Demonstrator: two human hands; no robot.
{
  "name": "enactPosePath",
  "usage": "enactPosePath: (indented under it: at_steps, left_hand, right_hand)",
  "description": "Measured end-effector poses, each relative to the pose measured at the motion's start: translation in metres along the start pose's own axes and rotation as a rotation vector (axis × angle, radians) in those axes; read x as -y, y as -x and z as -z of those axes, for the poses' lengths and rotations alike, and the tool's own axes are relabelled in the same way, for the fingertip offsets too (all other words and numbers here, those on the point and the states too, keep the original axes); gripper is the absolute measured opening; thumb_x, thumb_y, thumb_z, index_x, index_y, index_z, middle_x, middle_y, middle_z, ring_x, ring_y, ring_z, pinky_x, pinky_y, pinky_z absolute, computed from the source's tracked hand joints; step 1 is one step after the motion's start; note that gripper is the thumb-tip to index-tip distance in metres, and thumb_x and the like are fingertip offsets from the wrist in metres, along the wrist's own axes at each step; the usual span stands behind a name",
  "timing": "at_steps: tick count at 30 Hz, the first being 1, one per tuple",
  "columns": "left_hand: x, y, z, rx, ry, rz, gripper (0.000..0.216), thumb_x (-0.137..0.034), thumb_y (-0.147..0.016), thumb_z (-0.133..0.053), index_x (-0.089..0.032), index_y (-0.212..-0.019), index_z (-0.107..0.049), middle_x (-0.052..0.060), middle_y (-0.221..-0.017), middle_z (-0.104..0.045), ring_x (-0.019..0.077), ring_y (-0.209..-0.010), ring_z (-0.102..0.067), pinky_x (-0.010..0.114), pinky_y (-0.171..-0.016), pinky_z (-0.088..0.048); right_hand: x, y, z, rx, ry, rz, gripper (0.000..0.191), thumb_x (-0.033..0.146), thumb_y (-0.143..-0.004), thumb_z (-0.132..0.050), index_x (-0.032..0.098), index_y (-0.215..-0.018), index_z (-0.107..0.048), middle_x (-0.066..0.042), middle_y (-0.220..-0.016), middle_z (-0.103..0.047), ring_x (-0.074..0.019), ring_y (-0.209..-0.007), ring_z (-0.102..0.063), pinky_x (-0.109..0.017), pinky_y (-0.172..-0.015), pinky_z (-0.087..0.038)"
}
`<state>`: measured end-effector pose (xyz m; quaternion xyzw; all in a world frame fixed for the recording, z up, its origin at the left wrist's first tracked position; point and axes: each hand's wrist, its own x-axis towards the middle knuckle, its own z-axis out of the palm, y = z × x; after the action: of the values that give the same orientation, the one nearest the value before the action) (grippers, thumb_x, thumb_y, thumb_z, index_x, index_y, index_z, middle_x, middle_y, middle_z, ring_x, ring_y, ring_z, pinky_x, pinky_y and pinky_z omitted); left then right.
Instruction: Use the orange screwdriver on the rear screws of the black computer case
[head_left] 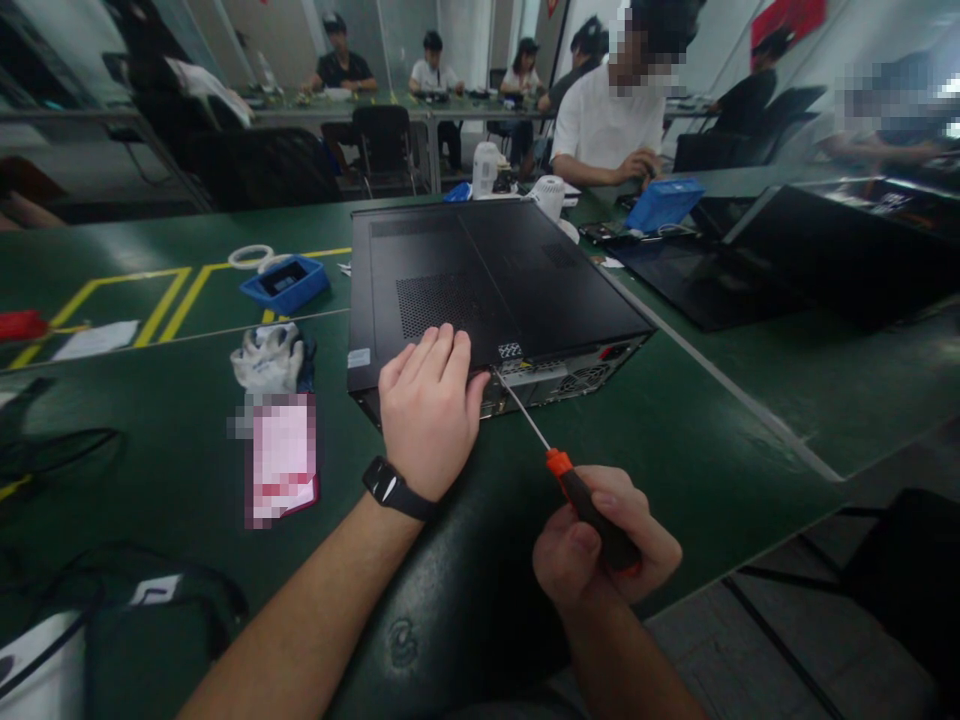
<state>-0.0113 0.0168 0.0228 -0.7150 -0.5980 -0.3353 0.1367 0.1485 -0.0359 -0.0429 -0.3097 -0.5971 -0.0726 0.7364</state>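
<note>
A black computer case [487, 280] lies flat on the green table [675, 450], its rear panel facing me. My left hand [427, 410] rests palm down on the case's near edge, fingers flat and together, a black watch on the wrist. My right hand [604, 555] is wrapped round the black and orange handle of a screwdriver [559, 465]. The thin metal shaft points up and left, and its tip meets the rear panel at the case's top edge, just beside my left thumb.
A white work glove [270, 358] and a pink card [283, 458] lie left of the case. A blue tray [285, 283] and a tape roll [251, 256] sit farther back. Another black case [825, 250] lies to the right. A person in white [607, 120] works opposite; others sit behind.
</note>
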Motion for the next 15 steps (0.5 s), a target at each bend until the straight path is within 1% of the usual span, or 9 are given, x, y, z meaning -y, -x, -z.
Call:
enactPosePath:
  at_steps: [10,15]
  left_hand:
    - [-0.0003,0.0003,0.0002,0.013,0.002,-0.001,0.043,-0.028,-0.102,-0.053,-0.014,-0.142,-0.062,0.017,-0.149,-0.064,0.0321,-0.142,-0.058,0.053,-0.116,-0.042]
    - [-0.0007,-0.0004,0.0007,0.007,0.002,0.003,0.042,-0.028,-0.101,-0.055,-0.017,-0.141,-0.063,0.016,-0.148,-0.065,0.0325,-0.141,-0.059,0.054,-0.115,-0.043]
  right_hand:
    - [-0.0023,-0.0006,-0.0070,-0.065,-0.055,0.053,0.024,0.020,-0.093,-0.057,0.015,-0.117,-0.059,-0.002,-0.086,-0.058,-0.0165,-0.065,-0.060,-0.034,-0.055,-0.050]
    - [-0.0015,-0.0003,-0.0092,-0.076,-0.049,0.053,0.026,0.019,-0.093,-0.056,0.015,-0.119,-0.060,-0.002,-0.088,-0.059,-0.0160,-0.066,-0.060,-0.033,-0.055,-0.050]
